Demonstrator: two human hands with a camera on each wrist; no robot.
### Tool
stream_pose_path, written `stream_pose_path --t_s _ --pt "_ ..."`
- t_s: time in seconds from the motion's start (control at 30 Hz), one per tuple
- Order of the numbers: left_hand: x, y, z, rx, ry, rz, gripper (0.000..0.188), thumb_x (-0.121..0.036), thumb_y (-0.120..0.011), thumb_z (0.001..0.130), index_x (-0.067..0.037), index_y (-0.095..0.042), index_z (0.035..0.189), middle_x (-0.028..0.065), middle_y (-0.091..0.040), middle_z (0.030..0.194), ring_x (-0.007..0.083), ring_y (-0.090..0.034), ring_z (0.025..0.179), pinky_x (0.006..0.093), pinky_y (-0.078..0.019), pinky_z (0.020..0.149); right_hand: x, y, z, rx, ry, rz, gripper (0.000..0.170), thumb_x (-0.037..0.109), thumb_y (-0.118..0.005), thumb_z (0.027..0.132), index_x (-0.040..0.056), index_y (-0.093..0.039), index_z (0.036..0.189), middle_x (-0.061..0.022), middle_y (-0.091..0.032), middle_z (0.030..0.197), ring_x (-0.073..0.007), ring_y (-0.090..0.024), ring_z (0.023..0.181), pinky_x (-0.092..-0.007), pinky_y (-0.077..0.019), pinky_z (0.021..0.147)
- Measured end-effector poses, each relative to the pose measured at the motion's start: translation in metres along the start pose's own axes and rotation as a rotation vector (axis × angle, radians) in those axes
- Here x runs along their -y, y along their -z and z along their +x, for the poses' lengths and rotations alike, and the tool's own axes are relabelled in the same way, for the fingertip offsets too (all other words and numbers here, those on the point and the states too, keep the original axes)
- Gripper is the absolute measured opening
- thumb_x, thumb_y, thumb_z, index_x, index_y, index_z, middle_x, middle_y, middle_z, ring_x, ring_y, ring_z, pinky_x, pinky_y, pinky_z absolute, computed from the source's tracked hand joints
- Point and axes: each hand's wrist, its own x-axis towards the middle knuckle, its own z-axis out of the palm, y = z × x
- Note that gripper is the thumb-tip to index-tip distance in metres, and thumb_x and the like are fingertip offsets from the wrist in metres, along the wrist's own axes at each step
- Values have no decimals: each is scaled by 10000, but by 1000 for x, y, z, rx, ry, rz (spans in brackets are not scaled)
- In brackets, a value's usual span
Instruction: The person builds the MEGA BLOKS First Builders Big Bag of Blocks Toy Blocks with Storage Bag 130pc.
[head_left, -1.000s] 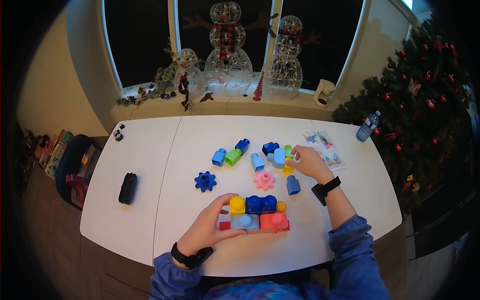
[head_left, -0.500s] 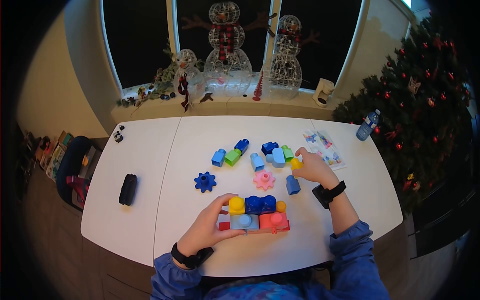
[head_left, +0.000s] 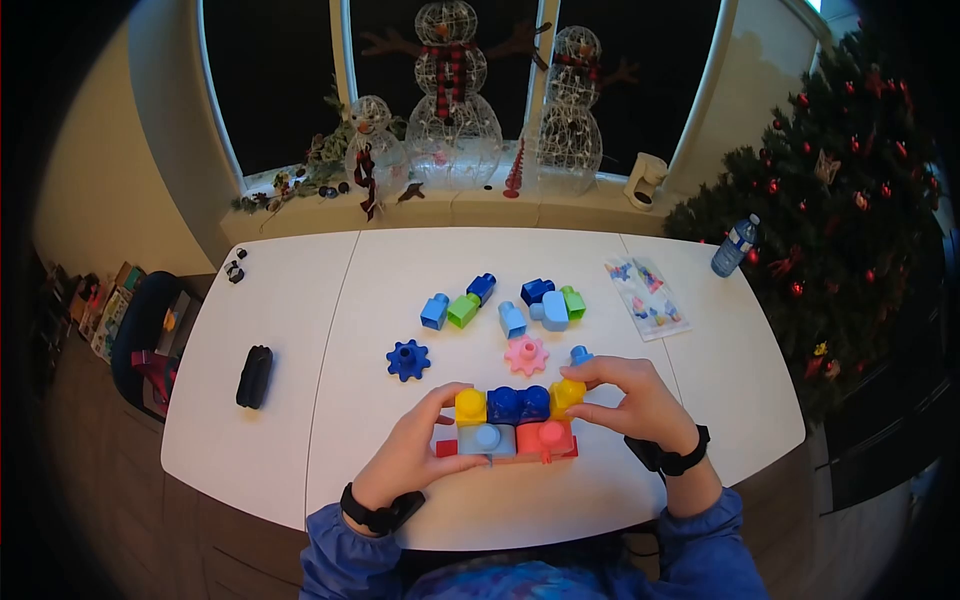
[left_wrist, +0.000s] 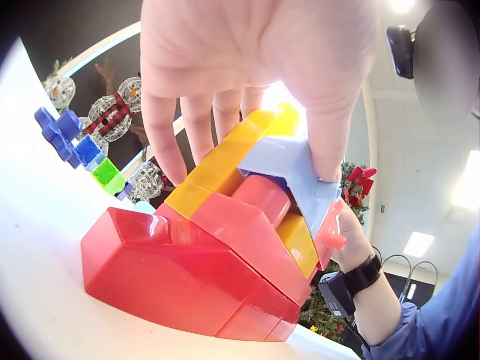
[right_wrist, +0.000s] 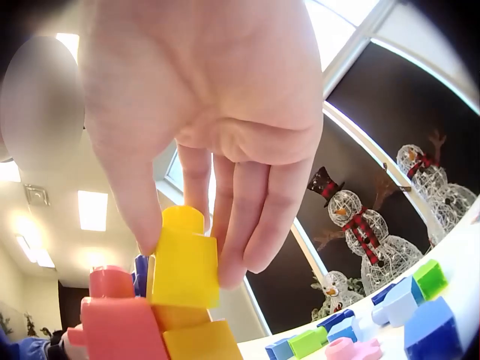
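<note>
A stacked toy block build (left_wrist: 180, 270) stands on the table before me, with a red and orange base. On its top are a grey-blue block (head_left: 487, 439), a coral block (head_left: 548, 437) and a dark blue block (head_left: 518, 403). My left hand (head_left: 412, 440) grips its left end, thumb on the grey-blue block and fingers behind. Between thumb and fingers, my right hand (head_left: 637, 402) pinches a yellow block (right_wrist: 185, 270) at the build's right end. In the right wrist view this block sits directly over an orange block (right_wrist: 201, 342).
Beyond the build lie a blue gear (head_left: 408, 361), a pink gear (head_left: 526, 355) and several loose blocks, including a green block (head_left: 463, 310). A blue block (head_left: 580, 354) shows partly behind my right hand. Farther out are a picture sheet (head_left: 648, 300), a water bottle (head_left: 735, 246) and a black case (head_left: 255, 377).
My right hand has picked up the yellow block from the loose blocks and carried it toward me, onto the build's right end. The left hand keeps its grip in place.
</note>
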Motion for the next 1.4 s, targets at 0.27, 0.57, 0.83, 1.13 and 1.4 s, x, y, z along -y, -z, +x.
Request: stream_pose_path --t_s 0.27,0.57,0.83,1.13,1.4 --pt "-3 0 0 -10 11 8 864 -278 -940 768 -73 -480 1469 134 -605 1394 285 -630 1227 384 -543 994 -4 -20 -11 -94 126 -54 379 102 -792 905 53 -709 1272 -127 -759 1116 -310 -733 1013 -363 -584 899" --pt "-1 0 0 1 7 -7 879 -281 -942 766 -67 -471 1478 137 -600 1406 283 -620 1249 381 -538 1005 3 -40 -23 -233 69 6 364 -17 -706 936 13 -680 1298 -162 -739 1215 -287 -731 1090 -347 -569 954" --pt "11 33 30 124 -56 -166 756 -323 -872 844 -82 -500 1456 111 -604 1396 261 -602 1273 417 -514 1031 -1 -47 -23 -262 63 95 372 -33 -677 949 12 -673 1318 -150 -728 1135 -240 -729 1001 -317 -568 899" --pt "73 29 158 -93 5 859 419 -387 -726 939 -57 -715 1198 127 -744 1112 312 -629 1171 483 -503 936 -5 -45 -23 -248 47 129 354 11 -691 955 27 -682 1309 -136 -735 1147 -235 -715 974 -317 -576 830" --pt "84 24 179 103 -23 1054 341 -295 -764 881 -45 -712 1108 137 -735 1056 326 -657 1089 486 -516 909 -10 -46 -23 -248 69 118 329 79 -714 971 45 -690 1297 -129 -738 1148 -247 -713 974 -322 -577 793"
